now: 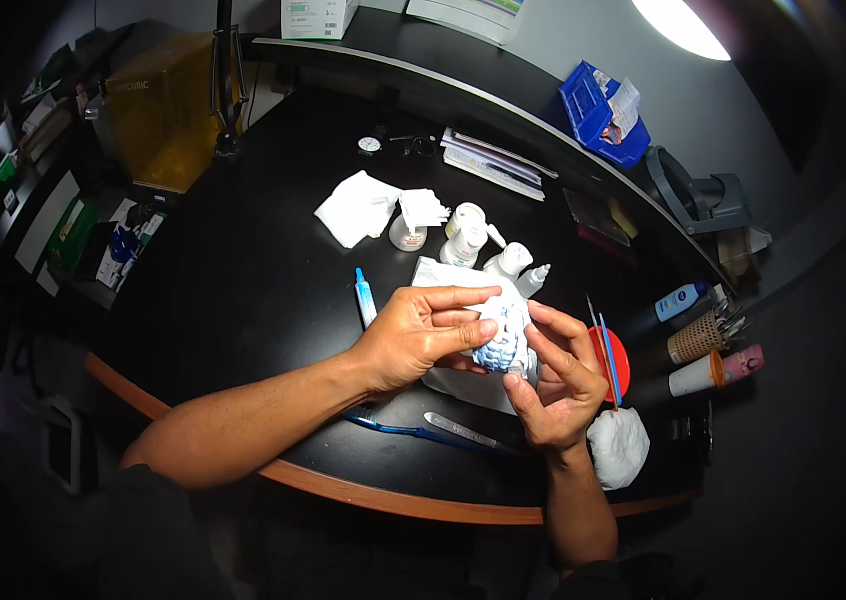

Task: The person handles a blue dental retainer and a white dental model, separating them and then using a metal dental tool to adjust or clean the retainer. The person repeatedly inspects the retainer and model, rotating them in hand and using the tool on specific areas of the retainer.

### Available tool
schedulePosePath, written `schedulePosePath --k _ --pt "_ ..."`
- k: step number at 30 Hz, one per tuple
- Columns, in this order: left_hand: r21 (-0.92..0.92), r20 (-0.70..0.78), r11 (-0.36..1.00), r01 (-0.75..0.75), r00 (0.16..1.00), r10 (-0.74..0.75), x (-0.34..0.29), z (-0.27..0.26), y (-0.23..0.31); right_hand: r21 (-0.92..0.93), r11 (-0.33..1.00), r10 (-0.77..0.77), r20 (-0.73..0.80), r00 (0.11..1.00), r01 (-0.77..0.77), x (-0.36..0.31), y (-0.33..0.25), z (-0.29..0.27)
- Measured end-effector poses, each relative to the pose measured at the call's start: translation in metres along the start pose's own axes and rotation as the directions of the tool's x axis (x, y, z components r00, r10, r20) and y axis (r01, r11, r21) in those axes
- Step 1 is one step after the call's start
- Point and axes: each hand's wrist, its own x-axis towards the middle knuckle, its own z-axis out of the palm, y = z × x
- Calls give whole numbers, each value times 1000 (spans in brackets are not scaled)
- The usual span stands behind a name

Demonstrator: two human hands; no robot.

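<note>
Between my two hands is a small lumpy piece, pale blue and white with a ridged surface (499, 351). My left hand (413, 335) pinches it from the left, with thumb and forefinger along its upper side. From the right, the fingertips and thumb of my right hand (561, 388) close on its edge. The fingers hide part of the piece. Beneath it lies a white cloth or paper sheet (458, 387) on the black desk. A blue toothbrush (398, 428) and a flat metal tool (463, 431) rest nearer me, below the hands.
Several white bottles (465, 243) stand beyond my hands, near a folded white tissue (357, 208). A blue tube (365, 298) lies to the left. At right are a red round lid (619, 372) with thin tools across it and a white crumpled bundle (620, 449).
</note>
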Motion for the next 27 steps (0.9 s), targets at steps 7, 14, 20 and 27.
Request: schedulePosePath --k 7,14,20,27 --pt "75 -23 992 -99 995 101 0 -3 -2 -51 998 -35 5 999 36 1 0 2" --pt "73 1 988 -138 990 138 0 -1 0 -98 992 -75 17 997 77 2 -1 2" --pt "103 -14 984 -145 989 147 -1 -1 -1 -120 989 -83 27 996 86 3 -4 1" --pt "84 7 993 -88 996 88 1 -9 -2 -79 996 -50 7 999 50 1 0 2"
